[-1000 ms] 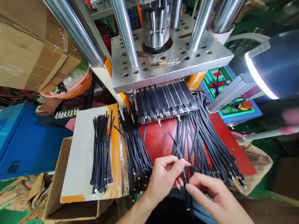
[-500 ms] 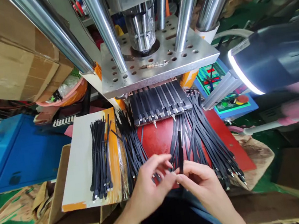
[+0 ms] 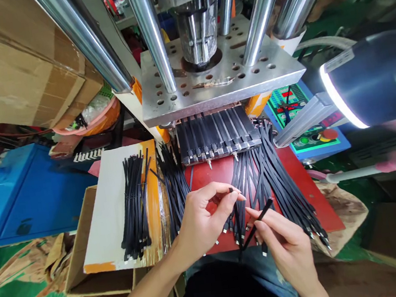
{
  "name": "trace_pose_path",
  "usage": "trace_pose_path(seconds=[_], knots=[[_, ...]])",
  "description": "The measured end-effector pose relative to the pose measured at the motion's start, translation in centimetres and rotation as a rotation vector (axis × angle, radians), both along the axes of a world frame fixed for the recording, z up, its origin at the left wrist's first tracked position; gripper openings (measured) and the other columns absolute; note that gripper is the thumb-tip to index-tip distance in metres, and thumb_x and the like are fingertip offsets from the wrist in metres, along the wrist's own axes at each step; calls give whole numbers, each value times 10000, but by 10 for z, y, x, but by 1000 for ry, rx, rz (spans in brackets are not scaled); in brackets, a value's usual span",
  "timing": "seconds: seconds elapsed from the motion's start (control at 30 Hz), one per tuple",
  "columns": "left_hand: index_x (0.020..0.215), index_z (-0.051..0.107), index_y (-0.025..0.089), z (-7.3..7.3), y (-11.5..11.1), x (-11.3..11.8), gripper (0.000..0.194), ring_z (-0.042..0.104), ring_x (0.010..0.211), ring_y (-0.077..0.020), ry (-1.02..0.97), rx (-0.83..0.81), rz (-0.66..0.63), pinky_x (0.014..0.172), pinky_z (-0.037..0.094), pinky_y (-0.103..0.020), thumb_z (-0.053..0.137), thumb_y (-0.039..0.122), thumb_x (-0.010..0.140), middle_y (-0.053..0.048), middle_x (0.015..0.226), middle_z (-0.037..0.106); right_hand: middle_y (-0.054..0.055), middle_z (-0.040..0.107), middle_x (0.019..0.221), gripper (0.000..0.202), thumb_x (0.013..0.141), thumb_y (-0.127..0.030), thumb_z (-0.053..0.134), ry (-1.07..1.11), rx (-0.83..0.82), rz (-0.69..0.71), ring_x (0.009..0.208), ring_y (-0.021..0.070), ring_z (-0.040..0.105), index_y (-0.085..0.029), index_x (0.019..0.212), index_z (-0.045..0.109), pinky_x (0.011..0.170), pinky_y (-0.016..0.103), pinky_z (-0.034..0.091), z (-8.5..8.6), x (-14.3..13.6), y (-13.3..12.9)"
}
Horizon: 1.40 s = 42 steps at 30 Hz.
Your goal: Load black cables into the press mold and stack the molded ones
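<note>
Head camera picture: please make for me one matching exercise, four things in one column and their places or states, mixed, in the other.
1. Leftmost bundle of black strips
2. Right hand
3. Red button
4. Black grooved block

A. On the control panel
B. Under the metal plate
C. On the white and orange board
D. Holding a black strip

Pairs: 1-C; 2-D; 3-A; 4-B

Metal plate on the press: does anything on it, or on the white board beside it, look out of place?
A thin object lies on the metal plate, oddly alone among its holes; I can't tell what. On the white board, one black strap slants away from its bundle.
</note>
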State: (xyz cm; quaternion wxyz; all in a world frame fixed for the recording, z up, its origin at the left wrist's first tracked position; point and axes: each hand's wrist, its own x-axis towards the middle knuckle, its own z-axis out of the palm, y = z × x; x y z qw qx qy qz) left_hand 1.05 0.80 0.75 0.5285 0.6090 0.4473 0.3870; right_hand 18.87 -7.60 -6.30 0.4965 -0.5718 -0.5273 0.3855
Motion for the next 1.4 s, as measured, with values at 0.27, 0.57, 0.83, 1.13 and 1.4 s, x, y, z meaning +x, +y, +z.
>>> trace_pose_path(seconds=[0.27,0.57,0.83,1.13,1.4], knots=[[887,830,145,3,8,-2,373,624,556,-108,-266,-292,-117,541,534,-240,897,511,874,-31,829,724,6,676,744,131,992,-243,759,71,128,112,580,134,587,-254,894,844,496,233,450,14,-10,18],[762,749,168,10,33,1,180,599,689,-121,21,77,-95,669,470,-237,793,216,930,10,742,674,-35,537,705,359,1048,-306,647,48,19,171,637,127,512,-224,718,531,594,239,423,-1,-30,22],[698,657,175,-15,136,16,261,603,614,-128,299,316,118,633,483,-243,729,232,942,17,693,642,-10,591,730,477,1076,-540,567,-86,-286,645,706,163,542,-223,720,557,662,278,433,20,22,46],[1242,686,143,-35,138,6,237,817,983,-224,371,426,167,866,691,-356,584,242,1053,-159,1237,757,-47,465,603,488,970,-531,675,-324,20,588,618,136,417,-215,621,544,630,299,340,48,49,243],[1344,702,102,-40,99,-10,315,687,1342,-354,874,978,-181,1106,635,-538,572,230,1088,-232,1388,722,40,721,842,232,978,-282,720,-448,283,532,733,174,618,-194,767,763,750,323,436,30,40,265]])
